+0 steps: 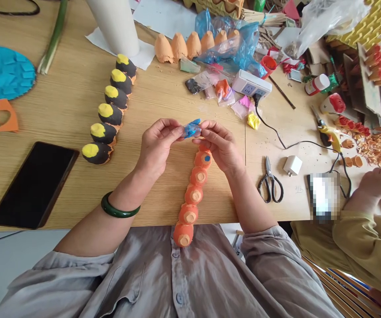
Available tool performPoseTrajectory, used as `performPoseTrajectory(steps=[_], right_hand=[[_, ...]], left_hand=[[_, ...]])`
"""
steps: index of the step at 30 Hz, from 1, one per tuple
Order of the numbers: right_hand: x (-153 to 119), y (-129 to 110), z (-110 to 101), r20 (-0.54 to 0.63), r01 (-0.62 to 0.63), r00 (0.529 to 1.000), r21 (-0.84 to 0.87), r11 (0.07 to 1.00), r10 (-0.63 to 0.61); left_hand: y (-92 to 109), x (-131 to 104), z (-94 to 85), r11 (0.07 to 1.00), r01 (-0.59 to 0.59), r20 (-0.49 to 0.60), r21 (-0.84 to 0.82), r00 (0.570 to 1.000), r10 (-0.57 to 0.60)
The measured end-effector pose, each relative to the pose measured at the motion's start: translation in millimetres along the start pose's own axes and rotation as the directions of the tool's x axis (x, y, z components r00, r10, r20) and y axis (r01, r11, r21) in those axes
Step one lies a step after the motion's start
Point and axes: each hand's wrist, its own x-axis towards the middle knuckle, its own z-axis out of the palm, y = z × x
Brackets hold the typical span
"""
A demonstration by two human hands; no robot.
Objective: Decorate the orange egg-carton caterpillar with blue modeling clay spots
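Note:
Between my two hands is a small clear plastic bag of blue modelling clay (pixel 192 129). My left hand (pixel 159 143) pinches its left end, and my right hand (pixel 219 143) pinches the right end. Just below them, a row of orange egg-carton cups (pixel 190 215) runs toward me, its near end over the table edge. Most cups have a pale bare tip; one near my right hand bears a blue dot (pixel 207 158). Left of my hands stands a row of black cups with yellow tops (pixel 106 112). A dark green bangle (pixel 120 206) circles my left wrist.
A large dark phone (pixel 34 185) lies at left. To the right are scissors (pixel 269 181), a white charger (pixel 292 165), a power strip (pixel 251 84) with its cord, and a glue gun (pixel 331 136). Bare egg-carton cups (pixel 179 47) stand behind. A co-worker's hand (pixel 380 182) rests at far right.

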Motion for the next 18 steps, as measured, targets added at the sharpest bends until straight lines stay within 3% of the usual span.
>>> performPoseTrajectory(steps=[5,9,15,18], right_hand=[[3,-2,-1,-0.011,-0.106,0.994,-0.046,0.993,0.106],[6,-6,-3,-0.007,-0.117,0.993,-0.025,0.993,0.117],[7,-1,-6,-0.016,-0.056,0.998,-0.059,0.997,0.055],[2,1,-3,-0.055,0.047,0.997,-0.118,0.992,-0.054]], left_hand=[[7,-2,0.4,0.983,0.169,-0.003,-0.076,0.986,-0.169],[14,-6,4.4,0.93,0.34,0.1,-0.137,0.939,-0.329],[15,-6,5.3,0.918,0.359,0.197,-0.166,0.925,-0.326],[13,-5,5.3,0.936,0.32,0.169,-0.144,0.94,-0.296]])
